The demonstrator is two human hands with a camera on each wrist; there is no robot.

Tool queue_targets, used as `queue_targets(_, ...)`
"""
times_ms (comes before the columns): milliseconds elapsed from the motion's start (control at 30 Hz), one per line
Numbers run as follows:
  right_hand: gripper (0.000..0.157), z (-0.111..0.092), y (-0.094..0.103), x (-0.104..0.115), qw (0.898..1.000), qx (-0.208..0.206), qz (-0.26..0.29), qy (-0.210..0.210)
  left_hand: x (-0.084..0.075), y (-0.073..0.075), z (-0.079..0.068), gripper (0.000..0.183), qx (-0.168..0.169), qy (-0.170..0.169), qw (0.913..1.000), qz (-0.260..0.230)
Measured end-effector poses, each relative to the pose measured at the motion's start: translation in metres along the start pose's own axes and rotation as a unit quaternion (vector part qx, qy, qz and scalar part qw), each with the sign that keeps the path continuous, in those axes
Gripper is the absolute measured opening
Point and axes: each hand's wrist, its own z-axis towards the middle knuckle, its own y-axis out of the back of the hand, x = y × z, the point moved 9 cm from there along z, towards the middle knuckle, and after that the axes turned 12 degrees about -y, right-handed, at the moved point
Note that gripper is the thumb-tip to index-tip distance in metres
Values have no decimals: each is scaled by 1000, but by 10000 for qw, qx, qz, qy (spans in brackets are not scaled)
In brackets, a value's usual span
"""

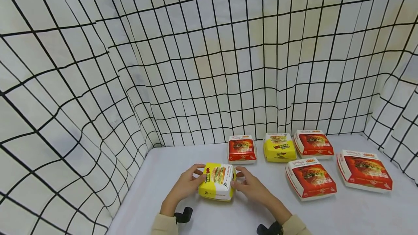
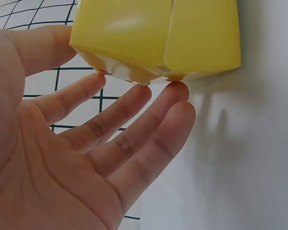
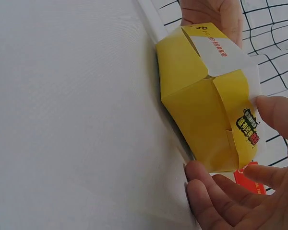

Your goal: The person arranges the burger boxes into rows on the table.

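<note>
A yellow-and-white burger box [image 1: 218, 181] with a printed burger on its lid sits on the white table, its lid down. My left hand [image 1: 191, 181] holds its left side, thumb on one edge and fingertips against another face, as the left wrist view of the box [image 2: 134, 33] shows. From the other side, my right hand [image 1: 249, 186] grips the box [image 3: 197, 91] between thumb and fingers. In the right wrist view, some of the right fingertips [image 3: 199, 187] lie low beside the tabletop. Part of the left hand [image 3: 216, 14] shows beyond the box.
Behind and right on the white table [image 1: 183, 155] stand a small red burger box [image 1: 242, 149], another yellow box [image 1: 279, 147], and red boxes at the back [image 1: 314, 143], middle [image 1: 311, 178] and far right [image 1: 364, 170]. A black-grid white curtain [image 1: 212, 64] encloses the table's back and sides.
</note>
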Motion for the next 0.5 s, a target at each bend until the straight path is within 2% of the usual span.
queue_targets(233,79,0,0,1,9999,92,-41,45,2,-3,2,43,41,-54,10000,63)
queue_targets(500,83,0,-2,0,9998,157,-76,101,5,-8,2,43,53,18,9999,-111)
